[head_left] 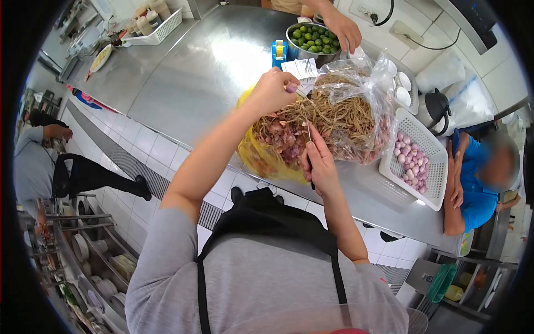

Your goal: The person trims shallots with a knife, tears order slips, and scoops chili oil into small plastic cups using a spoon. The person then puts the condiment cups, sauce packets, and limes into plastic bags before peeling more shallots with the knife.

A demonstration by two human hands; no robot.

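My left hand point(271, 92) pinches a small purple shallot point(291, 87) above the near edge of a pile. In my right hand point(322, 170) is a small knife point(308, 131), its blade pointing up and away from me. Below both hands, a yellow plastic bag point(253, 158) holds loose reddish skins point(278, 136). Just beyond the knife lies a clear plastic bag point(384, 83) full of shallots with long dry stalks point(345, 114). To the right, a white perforated basket point(439, 192) contains many peeled shallots point(411, 161).
A steel table point(206, 61) carries a metal bowl of green limes point(314, 40), a blue tape dispenser point(279, 53) and paper slips point(300, 68). Another person's hand point(342, 30) reaches beside the bowl. A person in blue point(473, 183) leans at the right; another person point(39, 161) stands left.
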